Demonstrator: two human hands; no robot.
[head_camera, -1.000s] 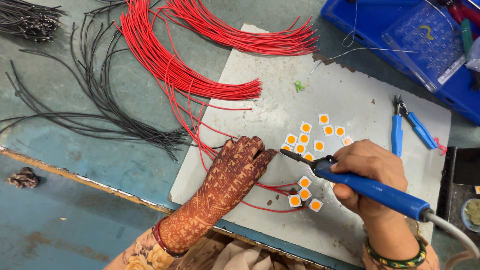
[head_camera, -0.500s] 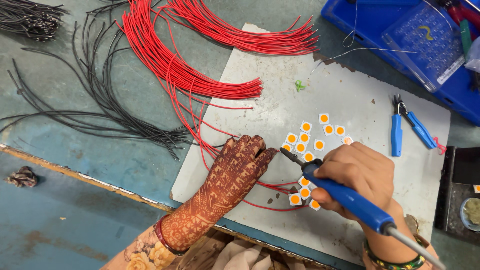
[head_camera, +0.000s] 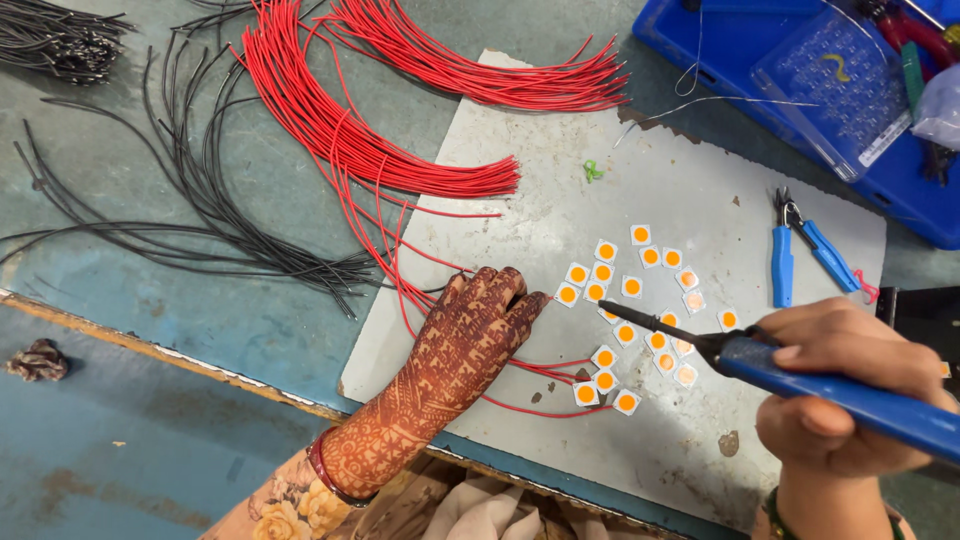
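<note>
Blue-handled soldering iron (head_camera: 800, 365) fills our right hand (head_camera: 845, 390); our left hand (head_camera: 455, 355), at nine o'clock, presses thin red wires (head_camera: 540, 370) flat-fingered.

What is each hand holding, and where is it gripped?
The right hand grips a soldering iron by its blue handle. The left hand holds nothing, pressing red wires flat.

An electronics workshop: wire bundles (head_camera: 330, 130), soldering iron (head_camera: 800, 375), pliers (head_camera: 805, 255) on a workbench (head_camera: 200, 320).
</note>
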